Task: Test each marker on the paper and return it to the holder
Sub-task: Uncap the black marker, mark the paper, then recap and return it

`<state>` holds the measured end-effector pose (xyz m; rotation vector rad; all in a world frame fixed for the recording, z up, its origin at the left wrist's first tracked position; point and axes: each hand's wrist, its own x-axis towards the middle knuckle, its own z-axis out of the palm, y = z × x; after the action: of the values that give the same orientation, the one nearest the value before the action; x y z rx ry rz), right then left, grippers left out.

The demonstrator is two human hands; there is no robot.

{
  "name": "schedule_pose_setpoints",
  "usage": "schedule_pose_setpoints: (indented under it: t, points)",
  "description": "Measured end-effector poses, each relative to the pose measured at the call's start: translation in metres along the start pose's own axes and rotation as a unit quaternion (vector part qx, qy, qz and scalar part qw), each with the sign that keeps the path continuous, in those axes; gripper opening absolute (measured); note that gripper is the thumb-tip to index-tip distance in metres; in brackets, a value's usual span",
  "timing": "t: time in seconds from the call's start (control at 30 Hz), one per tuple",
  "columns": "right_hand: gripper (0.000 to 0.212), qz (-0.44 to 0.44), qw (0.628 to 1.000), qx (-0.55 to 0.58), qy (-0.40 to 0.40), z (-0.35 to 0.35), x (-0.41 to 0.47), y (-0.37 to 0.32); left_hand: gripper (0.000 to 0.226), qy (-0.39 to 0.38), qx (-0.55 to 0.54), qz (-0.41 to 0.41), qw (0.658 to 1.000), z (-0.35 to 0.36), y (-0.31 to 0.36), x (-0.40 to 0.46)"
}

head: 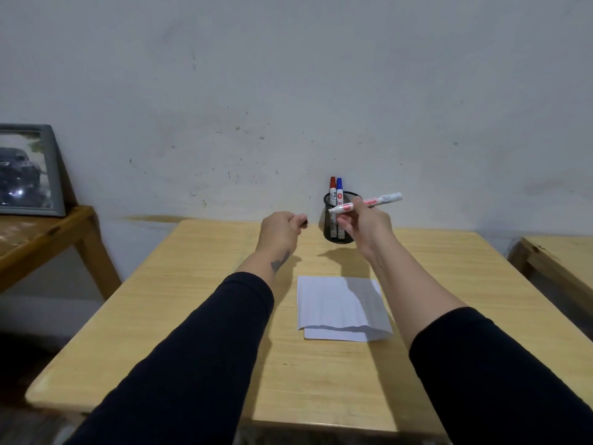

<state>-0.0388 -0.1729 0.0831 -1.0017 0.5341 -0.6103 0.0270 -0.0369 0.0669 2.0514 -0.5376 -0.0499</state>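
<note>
A black mesh holder (pixel 330 234) stands at the far edge of the wooden table (pixel 205 316), with a red-capped marker (pixel 332 187) and a blue-capped marker (pixel 339 189) upright in it. My right hand (pixel 364 228) holds a white uncapped marker (pixel 369 202) nearly level in front of the holder, its tip pointing left. My left hand (pixel 280 234) is closed on a small dark cap (pixel 304 223), a short way left of the marker's tip. A folded white paper (pixel 340 308) lies on the table below both hands.
A framed picture (pixel 27 170) leans against the wall on a second wooden table (pixel 48 232) at the left. Another table's corner (pixel 552 255) shows at the right. A pale wall rises right behind the holder.
</note>
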Motion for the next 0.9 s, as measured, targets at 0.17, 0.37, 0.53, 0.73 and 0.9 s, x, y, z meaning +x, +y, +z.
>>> schedule_pose_setpoints:
  t: [0.17, 0.37, 0.53, 0.73, 0.9]
  points:
    - [0.02, 0.0, 0.999, -0.048, -0.02, -0.021, 0.006, 0.007, 0.012, -0.032, 0.116, -0.047, 0.992, -0.002, -0.041, -0.002]
    - [0.023, 0.013, 0.997, -0.067, -0.02, -0.022, -0.004, 0.041, 0.015, -0.074, 0.198, -0.049, 0.976, 0.022, -0.05, -0.001]
    - [0.013, 0.003, 0.995, -0.102, 0.009, -0.016, -0.004, 0.054, 0.043, -0.074, 0.165, -0.046, 0.982, 0.026, -0.061, -0.008]
    - [0.01, 0.009, 0.993, -0.09, -0.08, -0.004, -0.011, 0.076, 0.093, -0.104, 0.352, -0.005, 0.93, 0.024, -0.086, -0.045]
    - [0.022, -0.02, 0.99, -0.108, -0.083, -0.009, -0.017, 0.096, 0.103, -0.133, 0.373, 0.0, 0.918, 0.025, -0.091, -0.051]
